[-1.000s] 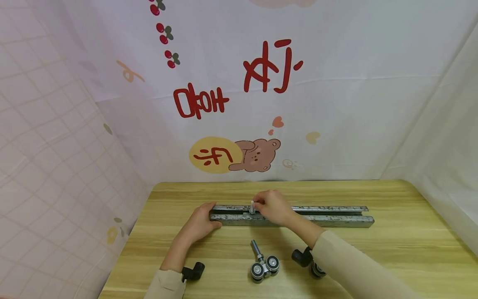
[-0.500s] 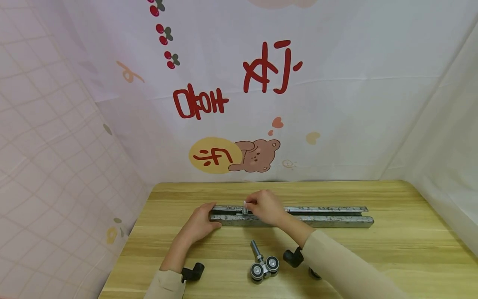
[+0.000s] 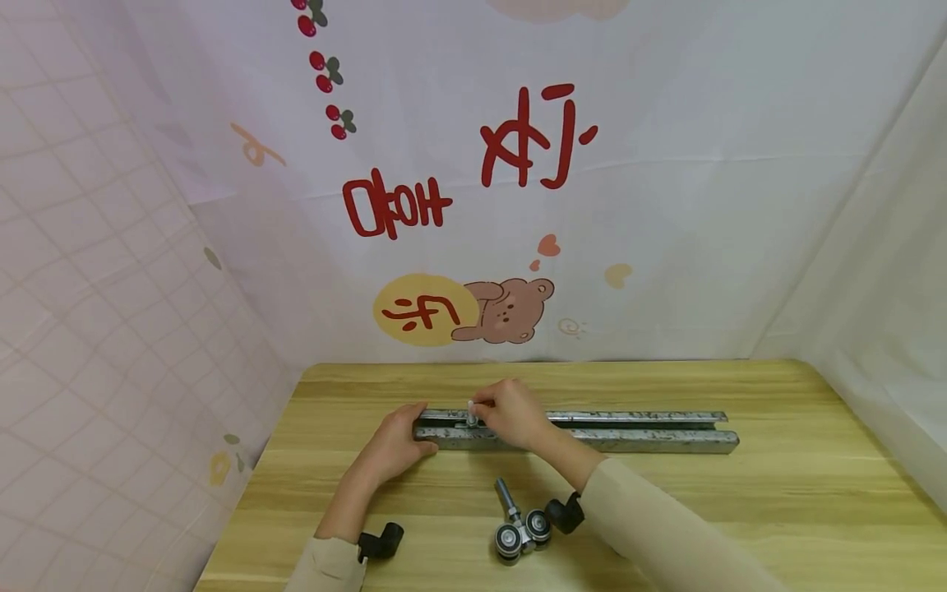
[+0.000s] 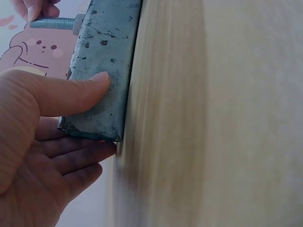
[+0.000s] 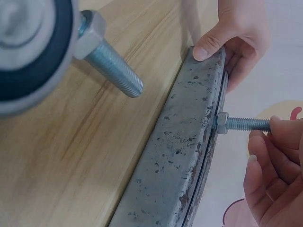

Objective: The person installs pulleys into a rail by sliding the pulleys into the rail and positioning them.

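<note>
A slotted metal track (image 3: 629, 442), grey and speckled with dark marks, lies across the table. My left hand (image 3: 395, 442) grips its left end, thumb (image 4: 90, 92) on the near side face and fingers around the end. Upright from the slot stands a threaded bolt (image 5: 246, 124) with a hex nut at its base; whatever it joins inside the track is hidden. My right hand (image 3: 514, 415) pinches the bolt's upper end between thumb and fingertips, a short way right of the left hand. Nearer to me lies a double-wheeled roller (image 3: 522, 534) with its own threaded bolt.
The wood-grain table (image 3: 333, 493) has a printed white cloth (image 3: 666, 247) hanging behind it and at both sides. Black wrist mounts (image 3: 381, 541) sit at the sleeves. The right sleeve (image 3: 651, 526) crosses the table's front right.
My right hand has slid left along the slot with the bolt, closer to the left hand, which stays put. Another roller, partly seen by the right sleeve before, is now hidden.
</note>
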Motion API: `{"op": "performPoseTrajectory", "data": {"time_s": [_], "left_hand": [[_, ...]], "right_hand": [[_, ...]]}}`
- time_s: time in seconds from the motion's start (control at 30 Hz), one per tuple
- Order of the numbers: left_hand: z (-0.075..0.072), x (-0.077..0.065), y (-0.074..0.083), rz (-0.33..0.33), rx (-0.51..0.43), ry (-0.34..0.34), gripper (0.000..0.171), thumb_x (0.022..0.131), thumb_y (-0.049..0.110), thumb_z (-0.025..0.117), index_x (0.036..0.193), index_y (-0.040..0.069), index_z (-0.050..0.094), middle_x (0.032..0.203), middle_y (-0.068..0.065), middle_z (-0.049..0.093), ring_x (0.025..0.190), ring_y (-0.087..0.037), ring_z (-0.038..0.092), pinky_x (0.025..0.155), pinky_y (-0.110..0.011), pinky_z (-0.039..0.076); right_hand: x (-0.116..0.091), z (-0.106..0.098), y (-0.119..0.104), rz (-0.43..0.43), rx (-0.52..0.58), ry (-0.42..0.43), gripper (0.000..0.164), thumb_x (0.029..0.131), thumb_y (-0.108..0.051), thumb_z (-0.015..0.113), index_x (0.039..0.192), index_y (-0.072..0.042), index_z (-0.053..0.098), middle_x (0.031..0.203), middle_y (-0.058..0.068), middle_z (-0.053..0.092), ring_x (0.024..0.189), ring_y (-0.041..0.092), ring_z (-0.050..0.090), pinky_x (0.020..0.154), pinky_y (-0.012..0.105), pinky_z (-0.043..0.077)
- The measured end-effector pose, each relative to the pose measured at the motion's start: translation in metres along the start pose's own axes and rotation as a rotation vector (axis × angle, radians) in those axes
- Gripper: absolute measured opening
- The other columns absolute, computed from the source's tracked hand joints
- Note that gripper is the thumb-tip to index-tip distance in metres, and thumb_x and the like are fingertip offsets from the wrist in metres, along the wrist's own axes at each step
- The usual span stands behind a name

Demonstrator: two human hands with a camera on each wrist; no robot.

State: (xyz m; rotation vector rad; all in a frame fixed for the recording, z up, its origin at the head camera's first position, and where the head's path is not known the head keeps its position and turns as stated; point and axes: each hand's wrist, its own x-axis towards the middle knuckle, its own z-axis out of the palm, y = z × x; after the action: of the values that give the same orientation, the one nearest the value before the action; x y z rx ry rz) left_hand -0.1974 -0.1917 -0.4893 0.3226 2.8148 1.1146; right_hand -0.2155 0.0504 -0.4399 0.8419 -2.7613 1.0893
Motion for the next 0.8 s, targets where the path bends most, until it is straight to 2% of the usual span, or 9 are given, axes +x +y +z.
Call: {"op": "performPoseTrajectory", "data": {"time_s": [0.2, 0.47, 0.7, 0.8], "left_hand": [[0.0, 0.0, 0.0, 0.006, -0.001, 0.006, 0.076, 0.087, 0.012, 0.087, 0.15, -0.008, 0.05, 0.146, -0.026, 0.056, 0.135, -0.042, 0.054, 0.111, -0.055, 0.046], [0.0, -0.001, 0.0, 0.003, -0.009, 0.008, 0.076, 0.087, 0.011, 0.086, 0.151, -0.009, 0.049, 0.148, -0.027, 0.055, 0.137, -0.042, 0.052, 0.112, -0.056, 0.045], [0.0, -0.001, 0.002, -0.007, -0.011, 0.004, 0.076, 0.088, 0.011, 0.086, 0.151, -0.008, 0.049, 0.148, -0.026, 0.055, 0.137, -0.042, 0.052, 0.112, -0.056, 0.045], [0.0, 0.0, 0.002, -0.011, -0.009, 0.002, 0.076, 0.087, 0.011, 0.086, 0.151, -0.008, 0.049, 0.147, -0.026, 0.055, 0.136, -0.041, 0.053, 0.112, -0.055, 0.045]], "right_hand": [[0.002, 0.003, -0.004, 0.005, 0.012, -0.008, 0.016, 0.099, -0.013, 0.074, 0.107, -0.002, 0.083, 0.093, 0.006, 0.079, 0.074, 0.012, 0.069, 0.065, 0.027, 0.056], [0.005, 0.008, -0.007, -0.001, 0.004, -0.004, 0.012, 0.1, -0.011, 0.073, 0.102, -0.006, 0.084, 0.088, 0.002, 0.078, 0.064, 0.006, 0.06, 0.058, 0.025, 0.05], [0.002, -0.001, -0.01, 0.033, 0.025, -0.05, 0.021, 0.101, -0.015, 0.072, 0.117, -0.002, 0.079, 0.1, 0.007, 0.078, 0.084, 0.018, 0.073, 0.066, 0.03, 0.058], [-0.001, -0.011, -0.012, 0.033, 0.022, -0.057, 0.028, 0.101, -0.018, 0.072, 0.124, -0.002, 0.076, 0.103, 0.008, 0.078, 0.082, 0.016, 0.072, 0.063, 0.028, 0.057]]}}
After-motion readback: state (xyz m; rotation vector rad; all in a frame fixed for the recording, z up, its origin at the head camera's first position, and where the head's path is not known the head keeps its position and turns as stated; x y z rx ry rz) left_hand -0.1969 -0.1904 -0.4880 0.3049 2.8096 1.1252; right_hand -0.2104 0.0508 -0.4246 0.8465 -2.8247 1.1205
